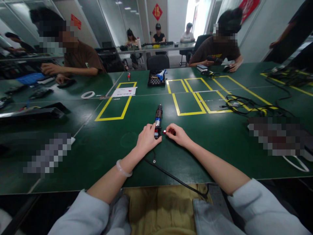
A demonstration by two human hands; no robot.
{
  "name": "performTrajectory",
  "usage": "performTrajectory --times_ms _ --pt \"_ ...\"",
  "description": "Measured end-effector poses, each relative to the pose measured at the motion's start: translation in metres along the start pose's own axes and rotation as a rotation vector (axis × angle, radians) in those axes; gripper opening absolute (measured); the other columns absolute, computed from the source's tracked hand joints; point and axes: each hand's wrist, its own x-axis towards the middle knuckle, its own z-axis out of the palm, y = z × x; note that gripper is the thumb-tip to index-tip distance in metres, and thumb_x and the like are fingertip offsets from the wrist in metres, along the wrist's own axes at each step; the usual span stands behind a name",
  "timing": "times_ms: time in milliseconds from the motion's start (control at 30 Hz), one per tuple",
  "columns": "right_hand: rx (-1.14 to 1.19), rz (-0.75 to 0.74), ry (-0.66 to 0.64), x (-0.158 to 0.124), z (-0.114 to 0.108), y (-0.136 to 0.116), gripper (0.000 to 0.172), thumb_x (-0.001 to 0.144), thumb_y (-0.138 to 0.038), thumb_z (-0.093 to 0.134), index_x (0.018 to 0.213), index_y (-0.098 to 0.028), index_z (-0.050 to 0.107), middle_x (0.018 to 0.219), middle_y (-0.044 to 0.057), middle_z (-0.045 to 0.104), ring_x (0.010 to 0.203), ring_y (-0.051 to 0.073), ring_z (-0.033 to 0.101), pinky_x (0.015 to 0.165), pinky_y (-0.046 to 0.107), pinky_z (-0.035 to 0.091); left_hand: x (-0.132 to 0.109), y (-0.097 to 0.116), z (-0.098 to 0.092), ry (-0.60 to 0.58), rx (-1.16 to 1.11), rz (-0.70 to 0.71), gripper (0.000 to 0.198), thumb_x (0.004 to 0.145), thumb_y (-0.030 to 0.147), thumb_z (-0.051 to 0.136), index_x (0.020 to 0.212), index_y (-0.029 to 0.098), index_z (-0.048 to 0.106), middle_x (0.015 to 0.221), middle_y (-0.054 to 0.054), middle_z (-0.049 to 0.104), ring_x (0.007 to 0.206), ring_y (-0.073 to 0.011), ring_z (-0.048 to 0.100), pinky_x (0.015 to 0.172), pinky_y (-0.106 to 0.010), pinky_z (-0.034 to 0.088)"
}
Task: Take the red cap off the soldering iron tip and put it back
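Note:
A slim cylindrical motor assembly (pixel 158 117) lies on the green table, dark at its far end, with a blue band, a silver section and black and red parts nearer me. My left hand (pixel 147 138) wraps round its near end from the left, thumb across the back. Just to the right, my right hand (pixel 180 134) pinches a small red and silver piece (pixel 164 132) beside the assembly's near end. Its exact kind is too small to tell. Below my left hand runs a black cable (pixel 171 176), near a thin lead with a ring terminal (pixel 154 161).
Yellow tape outlines (pixel 192 114) mark the table ahead. Beyond them stands a black parts tray (pixel 156 83) with a blue and white item. A white tape roll (pixel 88 95) lies left; tangled black cables (pixel 241 106) lie right. Co-workers sit across the table.

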Motion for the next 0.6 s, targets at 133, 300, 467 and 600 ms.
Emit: performTrajectory --times_ms 133,300,467,600 --pt "-0.036 -0.041 -0.026 -0.001 0.002 0.002 0.003 0.083 -0.016 0.057 0.085 -0.018 0.056 0.080 -0.001 0.050 0.067 0.012 0.048 0.064 0.024 0.040 -0.003 0.006 -0.001 -0.015 -0.022 0.033 0.061 0.080 0.043 0.058 0.134 0.021 0.040 0.118 -0.010 0.052 0.108 -0.0248 0.051 0.082 -0.032 0.048" --pt "-0.095 -0.056 -0.083 0.000 0.004 0.004 0.004 0.085 -0.018 0.059 0.088 -0.018 0.060 0.084 0.001 0.051 0.073 0.013 0.052 0.070 0.026 0.041 -0.006 0.009 -0.001 -0.016 -0.046 0.069 0.061 0.081 0.042 0.056 0.136 0.023 0.039 0.121 -0.011 0.052 0.109 -0.0258 0.051 0.084 -0.034 0.048" --pt "-0.073 -0.035 -0.083 0.000 0.004 0.001 0.006 0.085 -0.019 0.059 0.089 -0.019 0.064 0.089 0.003 0.054 0.073 0.013 0.054 0.072 0.027 0.045 -0.006 0.010 0.000 -0.021 -0.061 0.054 0.062 0.081 0.042 0.056 0.138 0.025 0.037 0.121 -0.012 0.050 0.108 -0.0267 0.052 0.081 -0.035 0.047" --pt "-0.064 -0.046 -0.084 -0.002 0.002 -0.003 0.010 0.086 -0.018 0.058 0.092 -0.019 0.066 0.090 0.004 0.058 0.074 0.014 0.056 0.072 0.028 0.046 -0.004 0.014 0.002 -0.007 -0.015 0.032 0.062 0.083 0.046 0.053 0.138 0.022 0.038 0.116 -0.013 0.050 0.104 -0.0278 0.051 0.080 -0.037 0.045"
